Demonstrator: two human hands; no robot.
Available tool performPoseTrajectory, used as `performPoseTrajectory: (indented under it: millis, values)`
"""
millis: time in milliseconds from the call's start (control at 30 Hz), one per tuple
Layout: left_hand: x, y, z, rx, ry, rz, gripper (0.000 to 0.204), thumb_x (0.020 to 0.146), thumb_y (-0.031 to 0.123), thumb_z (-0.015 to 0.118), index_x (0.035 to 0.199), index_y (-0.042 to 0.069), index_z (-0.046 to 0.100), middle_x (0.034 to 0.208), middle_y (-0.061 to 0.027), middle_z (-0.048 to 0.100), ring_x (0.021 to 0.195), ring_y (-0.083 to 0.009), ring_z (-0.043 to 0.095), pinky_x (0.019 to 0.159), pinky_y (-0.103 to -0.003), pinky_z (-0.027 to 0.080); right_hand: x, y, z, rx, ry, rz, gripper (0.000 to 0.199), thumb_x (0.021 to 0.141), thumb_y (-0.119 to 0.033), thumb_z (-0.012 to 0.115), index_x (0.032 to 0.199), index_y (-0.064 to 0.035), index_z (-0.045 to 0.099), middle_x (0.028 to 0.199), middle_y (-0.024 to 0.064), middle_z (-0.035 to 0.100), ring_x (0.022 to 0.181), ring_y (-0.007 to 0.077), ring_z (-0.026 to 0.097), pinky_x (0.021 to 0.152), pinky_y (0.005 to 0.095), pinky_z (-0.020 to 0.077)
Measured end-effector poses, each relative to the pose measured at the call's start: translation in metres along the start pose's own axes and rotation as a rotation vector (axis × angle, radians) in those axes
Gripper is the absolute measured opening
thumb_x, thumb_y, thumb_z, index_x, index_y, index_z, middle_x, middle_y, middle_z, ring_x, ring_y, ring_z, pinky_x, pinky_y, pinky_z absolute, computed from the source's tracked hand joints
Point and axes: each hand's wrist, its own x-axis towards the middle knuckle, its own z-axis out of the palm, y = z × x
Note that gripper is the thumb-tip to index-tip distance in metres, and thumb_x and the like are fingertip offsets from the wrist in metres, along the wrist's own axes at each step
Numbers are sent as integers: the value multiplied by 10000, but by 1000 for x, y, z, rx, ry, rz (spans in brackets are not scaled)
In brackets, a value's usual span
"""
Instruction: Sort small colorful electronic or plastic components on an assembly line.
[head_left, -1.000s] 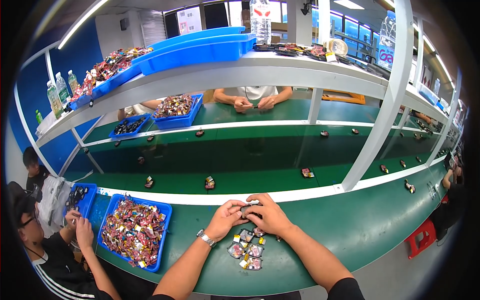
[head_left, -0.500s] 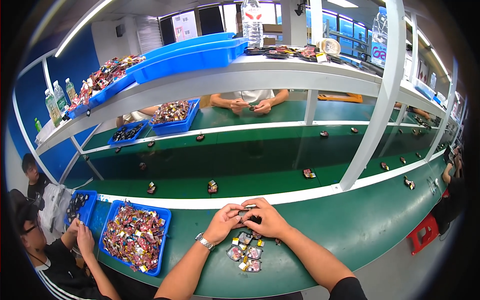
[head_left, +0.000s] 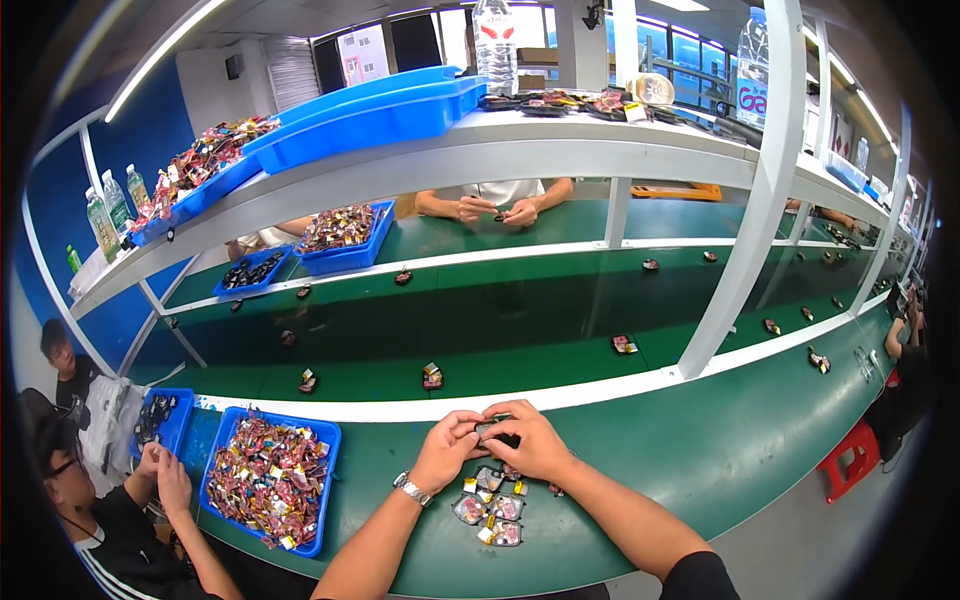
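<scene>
Over the green worktable, my left hand (head_left: 446, 456), a metal watch on its wrist, is closed on the left side of a small dark casing (head_left: 493, 434). My right hand (head_left: 530, 446) pinches the same casing from the right, its fingers bent over the top. Most of the casing is hidden by my fingers. Just below my hands lies a group of small dark-rimmed units (head_left: 507, 507) with yellow and white tags, several of them close together. The nearest ones partly disappear under my right hand.
A blue tray (head_left: 334, 440) heaped with small tagged parts stands left of my hands. Beyond the white rail (head_left: 560, 401) runs a green belt (head_left: 520, 365) carrying spaced units. A white post (head_left: 745, 210) and an overhead shelf stand ahead. Co-workers sit left, opposite and right.
Units on the belt have shifted slightly right past the frame. My view has turned a little. Both hands stay on the casing, with only small finger movements.
</scene>
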Motion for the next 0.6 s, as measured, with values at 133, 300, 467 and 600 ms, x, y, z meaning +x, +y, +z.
performPoseTrajectory:
  millis: [133,300,467,600]
  values:
    - [0,-1,-2,-4,-27,7,267,978,14,466,1244,36,468,1195,-97,605,1078,-156,611,899,-300,544,0,-3,5,-32,25,34,118,794,-120,717,900,-68,723,1134,81,631,1104,279,559,939,382,471]
    - [1,-2,-5,-23,-22,-23,269,981,12,460,1247,47,467,1194,-89,607,1084,-152,607,904,-301,536,-1,-8,9,-84,62,20,111,796,-107,691,892,-56,715,1137,65,627,1088,275,555,931,369,472]
    - [1,-1,-6,-73,-32,-36,270,983,19,464,1251,54,464,1197,-87,607,1097,-161,603,919,-316,525,-2,-8,9,-100,75,21,129,793,-93,702,916,-63,722,1128,63,632,1082,270,561,922,369,478]
    - [1,-2,-7,-84,-35,-36,264,983,22,469,1244,58,467,1206,-88,607,1105,-162,599,922,-321,521,-2,-9,13,-114,118,26,149,791,-76,709,938,-71,728,1126,64,632,1081,268,562,909,369,490]
